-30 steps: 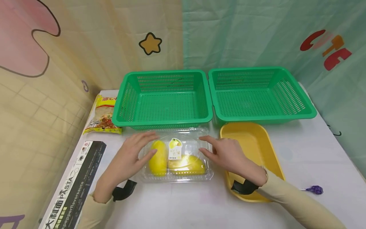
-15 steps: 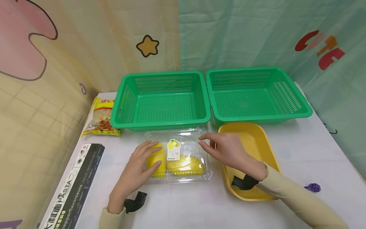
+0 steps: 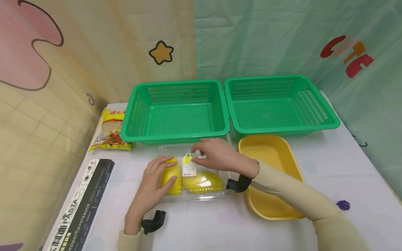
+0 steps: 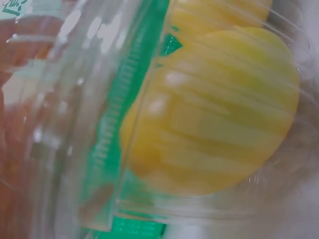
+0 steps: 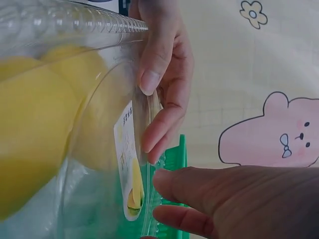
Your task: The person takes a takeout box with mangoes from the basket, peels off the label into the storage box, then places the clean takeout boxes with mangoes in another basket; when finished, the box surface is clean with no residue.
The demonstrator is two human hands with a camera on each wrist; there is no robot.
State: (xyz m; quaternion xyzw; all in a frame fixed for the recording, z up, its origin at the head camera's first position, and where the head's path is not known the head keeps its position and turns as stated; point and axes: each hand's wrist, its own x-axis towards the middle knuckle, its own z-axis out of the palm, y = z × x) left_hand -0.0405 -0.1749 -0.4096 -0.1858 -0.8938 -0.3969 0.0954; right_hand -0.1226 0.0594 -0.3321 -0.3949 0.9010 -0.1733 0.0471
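A clear plastic box point(image 3: 208, 196) holding two yellow mangoes point(image 3: 204, 181) lies on the table. My left hand point(image 3: 150, 186) rests on its left part, fingers spread over one mango. Above the lid, my right hand point(image 3: 221, 157) has thumb and forefinger apart beside the white and yellow label point(image 3: 189, 169); whether they touch it I cannot tell. In the right wrist view, the tips of my right hand point(image 5: 214, 194) are at the lid near the label point(image 5: 130, 169), with my left hand point(image 5: 169, 74) beyond. A mango point(image 4: 214, 114) fills much of the left wrist view through clear plastic.
Two green baskets point(image 3: 176, 135) point(image 3: 289, 130) stand side by side behind the box. A yellow tray point(image 3: 273, 157) is to the right, with a purple-wrapped lollipop point(image 3: 343, 205) farther right. On the left lie a yellow food bag point(image 3: 111, 134) and a long pasta box point(image 3: 83, 205).
My right hand has moved left, from the box's right side to beside the label. My left hand has shifted slightly right and settled over the left mango. The view has shifted slightly.
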